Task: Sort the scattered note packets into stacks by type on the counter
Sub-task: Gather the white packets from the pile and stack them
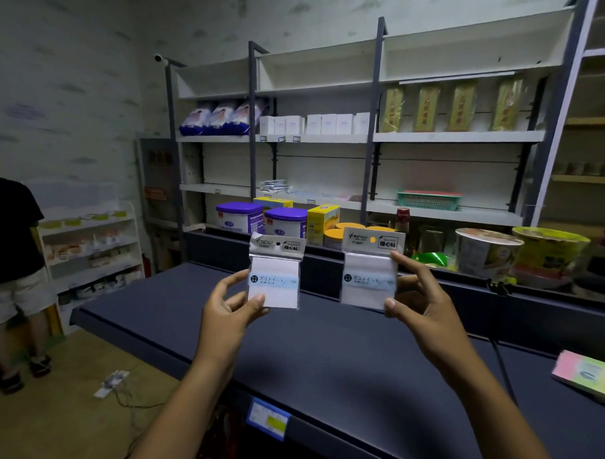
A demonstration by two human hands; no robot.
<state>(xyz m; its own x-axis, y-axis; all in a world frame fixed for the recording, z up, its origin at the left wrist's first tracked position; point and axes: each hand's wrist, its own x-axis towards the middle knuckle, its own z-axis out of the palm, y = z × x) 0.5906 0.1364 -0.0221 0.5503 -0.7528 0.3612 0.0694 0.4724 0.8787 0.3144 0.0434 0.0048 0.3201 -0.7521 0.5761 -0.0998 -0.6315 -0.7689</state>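
Note:
Two white note packets in clear sleeves with grey header cards are held up side by side above the dark counter (332, 348). My left hand (228, 307) pinches the left packet (275, 275) at its lower left edge. My right hand (420, 294) pinches the right packet (369, 271) along its right edge. Both packets face me, upright, with a pale blue band across the middle. A pink and green note packet (590, 373) lies on the counter at the far right edge of the view.
Shelving behind the counter holds purple-lidded tubs (240, 216), yellow boxes (323, 221), cup noodle bowls (487, 250) and a green basket (428, 199). A person in a black shirt (9, 222) stands at the left by a low white rack (89, 250). A cable lies on the floor.

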